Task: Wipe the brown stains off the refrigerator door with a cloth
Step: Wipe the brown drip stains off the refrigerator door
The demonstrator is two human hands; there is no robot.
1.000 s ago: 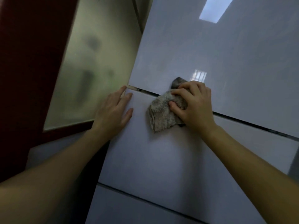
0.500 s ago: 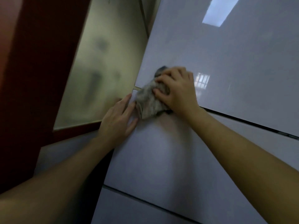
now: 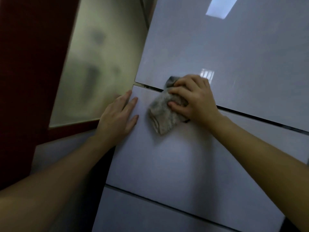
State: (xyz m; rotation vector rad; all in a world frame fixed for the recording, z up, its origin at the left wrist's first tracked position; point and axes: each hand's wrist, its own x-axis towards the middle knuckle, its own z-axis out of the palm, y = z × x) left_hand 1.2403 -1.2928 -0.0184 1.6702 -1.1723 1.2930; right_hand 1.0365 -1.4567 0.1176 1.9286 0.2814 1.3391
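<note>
Cloth (image 3: 163, 118) slid right, clutched by right hand (image 3: 194, 97); left hand (image 3: 118, 118) flat on door (image 3: 158, 156) beside frosted glass (image 3: 100, 64).

Single head-worn view, close on refrigerator door (image 3: 167, 164), facing it obliquely, seemingly tilted; dim, edges blurred.

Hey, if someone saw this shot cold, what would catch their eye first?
Centre frame, the right hand grips a crumpled grey cloth against the pale fridge door, right at the dark seam between two panels. The left hand lies flat beside it, at the door's left edge. Further left is frosted glass in a dark red frame.
</note>
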